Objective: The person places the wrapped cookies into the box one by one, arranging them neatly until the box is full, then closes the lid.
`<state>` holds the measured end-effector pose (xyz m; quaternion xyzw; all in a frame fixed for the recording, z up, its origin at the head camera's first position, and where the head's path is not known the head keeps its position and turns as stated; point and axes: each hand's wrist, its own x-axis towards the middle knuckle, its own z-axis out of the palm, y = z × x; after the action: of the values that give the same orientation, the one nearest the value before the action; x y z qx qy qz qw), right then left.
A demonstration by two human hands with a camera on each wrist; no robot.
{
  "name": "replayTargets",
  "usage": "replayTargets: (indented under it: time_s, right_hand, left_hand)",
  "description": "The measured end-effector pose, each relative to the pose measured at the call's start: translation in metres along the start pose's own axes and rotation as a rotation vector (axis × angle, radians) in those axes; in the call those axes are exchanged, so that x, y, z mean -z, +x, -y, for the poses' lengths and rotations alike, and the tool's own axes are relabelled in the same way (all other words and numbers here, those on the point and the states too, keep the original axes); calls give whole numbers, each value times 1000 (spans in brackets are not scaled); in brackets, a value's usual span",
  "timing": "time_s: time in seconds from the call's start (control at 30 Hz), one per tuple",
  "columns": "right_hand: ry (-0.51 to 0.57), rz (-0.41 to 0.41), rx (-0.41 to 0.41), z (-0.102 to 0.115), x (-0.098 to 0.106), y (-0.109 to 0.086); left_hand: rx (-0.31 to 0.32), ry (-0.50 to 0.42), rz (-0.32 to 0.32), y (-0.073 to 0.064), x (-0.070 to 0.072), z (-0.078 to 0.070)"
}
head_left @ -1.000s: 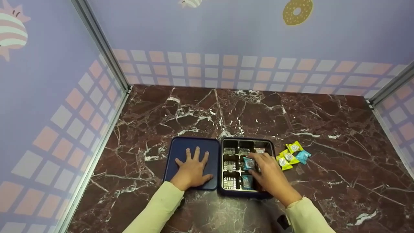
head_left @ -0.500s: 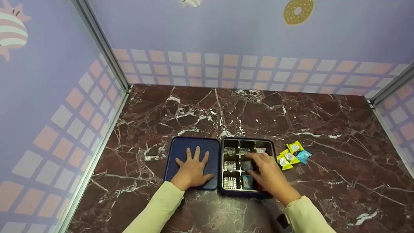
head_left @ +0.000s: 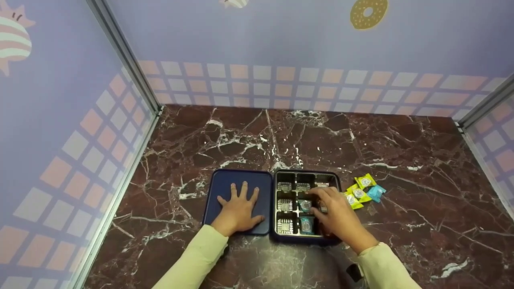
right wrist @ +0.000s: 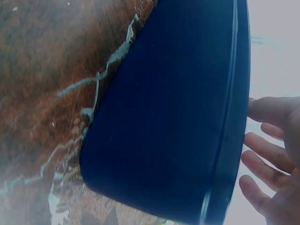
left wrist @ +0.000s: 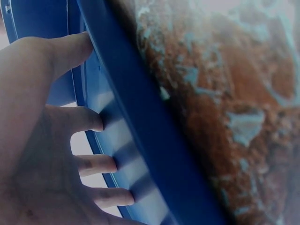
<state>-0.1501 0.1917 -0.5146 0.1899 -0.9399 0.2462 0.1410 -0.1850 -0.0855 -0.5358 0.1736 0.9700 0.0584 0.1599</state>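
candy, blue-wrapped, lies in the middle cell of the box, just left of the right thumb tip and on the near side of the index fingertip. the right hand is over the right column of the box, its fingers loosely bent, with a gap between thumb and index finger; the candy sits low at the mouth of that gap, and i cannot tell whether any fingertip brushes it. in the right wrist view the thumb and fingers stand apart beyond the rim, and the blue outer wall hides what is below them. a second candy, also blue, lies in the near cell of the middle column, on the near side of the thumb. something reddish shows in the right column, partly covered by the hand, too hidden to name. the cells of the left column show ridged, shiny floors. to the left, just beside the box, lies the lid, dark blue. the left hand rests on it palm down, fingers straight and spread. right of the box, near the right hand's knuckles, three yellow candies and a blue one lie close together on the marbled table.
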Motion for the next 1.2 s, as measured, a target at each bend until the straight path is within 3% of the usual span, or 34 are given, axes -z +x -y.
replayTargets:
  time_s: [0.57,0.83,1.2]
  right_hand:
    - [-18,-100,-54,-28,21,-10]
    - [7,-21,-183,-38,36,-20]
    - [-32,-109,-176,-61,43,-36]
  left_hand:
    - [-3,13,0,0,0,0]
    - [-6,8,-7,0,1,0]
    - [-14,-8,-25,-1,-2,0]
